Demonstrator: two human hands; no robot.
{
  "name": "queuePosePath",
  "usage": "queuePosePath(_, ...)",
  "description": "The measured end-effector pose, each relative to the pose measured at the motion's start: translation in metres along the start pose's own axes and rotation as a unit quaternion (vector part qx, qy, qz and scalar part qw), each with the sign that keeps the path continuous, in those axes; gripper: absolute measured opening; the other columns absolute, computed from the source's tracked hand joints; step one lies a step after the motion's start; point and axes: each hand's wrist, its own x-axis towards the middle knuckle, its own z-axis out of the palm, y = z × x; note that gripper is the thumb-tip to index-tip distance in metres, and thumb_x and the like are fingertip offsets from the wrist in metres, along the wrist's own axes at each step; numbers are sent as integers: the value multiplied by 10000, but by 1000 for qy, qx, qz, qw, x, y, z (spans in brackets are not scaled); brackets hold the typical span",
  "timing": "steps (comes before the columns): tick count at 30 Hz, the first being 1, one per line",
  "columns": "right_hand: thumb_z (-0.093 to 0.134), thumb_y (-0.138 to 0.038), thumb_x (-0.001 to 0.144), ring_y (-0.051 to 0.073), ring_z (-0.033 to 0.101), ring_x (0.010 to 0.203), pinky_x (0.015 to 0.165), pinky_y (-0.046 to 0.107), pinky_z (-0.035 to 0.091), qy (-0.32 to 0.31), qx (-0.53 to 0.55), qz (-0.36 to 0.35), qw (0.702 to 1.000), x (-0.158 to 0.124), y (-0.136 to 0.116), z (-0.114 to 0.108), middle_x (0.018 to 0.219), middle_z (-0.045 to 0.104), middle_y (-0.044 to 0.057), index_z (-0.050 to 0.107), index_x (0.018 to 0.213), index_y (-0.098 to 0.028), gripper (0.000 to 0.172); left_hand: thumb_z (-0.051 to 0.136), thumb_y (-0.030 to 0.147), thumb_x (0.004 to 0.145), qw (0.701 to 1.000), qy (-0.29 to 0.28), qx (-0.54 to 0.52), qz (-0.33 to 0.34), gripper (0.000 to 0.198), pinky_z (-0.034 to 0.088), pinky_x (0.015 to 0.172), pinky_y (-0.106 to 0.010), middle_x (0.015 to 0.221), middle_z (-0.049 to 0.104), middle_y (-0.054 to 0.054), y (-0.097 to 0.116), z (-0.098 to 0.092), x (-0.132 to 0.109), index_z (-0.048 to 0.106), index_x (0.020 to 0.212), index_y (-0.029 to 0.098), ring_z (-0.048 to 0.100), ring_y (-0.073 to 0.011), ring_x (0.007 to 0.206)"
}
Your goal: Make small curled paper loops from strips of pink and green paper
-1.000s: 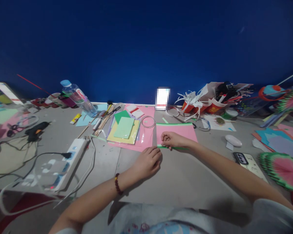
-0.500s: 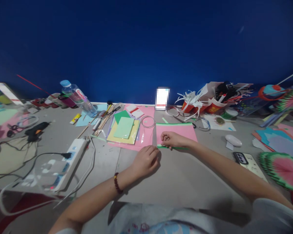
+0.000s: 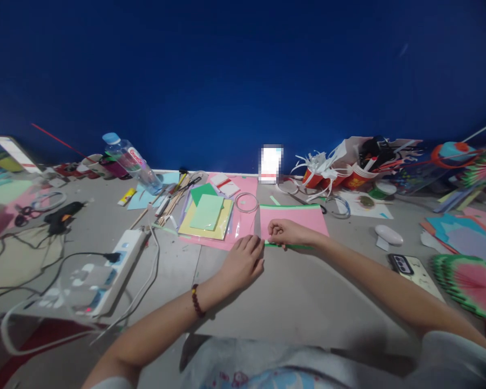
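Note:
A pink sheet of paper with green bands along its far and near edges (image 3: pixel 303 216) lies on the grey table. My right hand (image 3: pixel 285 232) rests over its near left part, fingers curled inward. Whatever those fingers hold, if anything, is hidden. Just left of the sheet's near corner, my left hand (image 3: pixel 245 260) lies low over the table, palm down, with fingers stretched forward and the thumb apart. Beyond it are a larger pink sheet (image 3: pixel 249 227), a clear packet of yellow paper (image 3: pixel 222 229) and a pale green card (image 3: pixel 206 212).
A power strip (image 3: pixel 123 259) with cables, a glue gun (image 3: pixel 62 216) and a water bottle (image 3: pixel 135 165) stand or lie at left. A wire ring (image 3: pixel 247 202) is in the middle. Rightward are paper cups (image 3: pixel 358 177), a phone (image 3: pixel 415 273) and a watermelon-coloured paper fan (image 3: pixel 465 283).
My left hand has straightened its fingers somewhat, and its thumb now shows apart from them. The right hand keeps about the same place and curl. The whole view has shifted slightly.

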Motion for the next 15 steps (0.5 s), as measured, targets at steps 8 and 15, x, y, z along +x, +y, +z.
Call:
queuePosePath(8,707,-229,683,112,585,524,441,219,491,-11,27,38,999,-15,1,-10,639,600,-29,525,854,-174,255,513,274,874,1000,-3,30,-4,485,410,1003,-445,1263,528,-146,2,0,1,445,1329,123,468,-299,1169)
queuePosePath(15,779,-325,630,144,614,503,450,266,528,4,86,62,994,-30,20,-27,620,634,-10,523,925,-175,419,517,274,872,1000,3,21,-2,489,413,997,-445,1259,532,-145,2,2,0,444,1332,126,470,-294,1170)
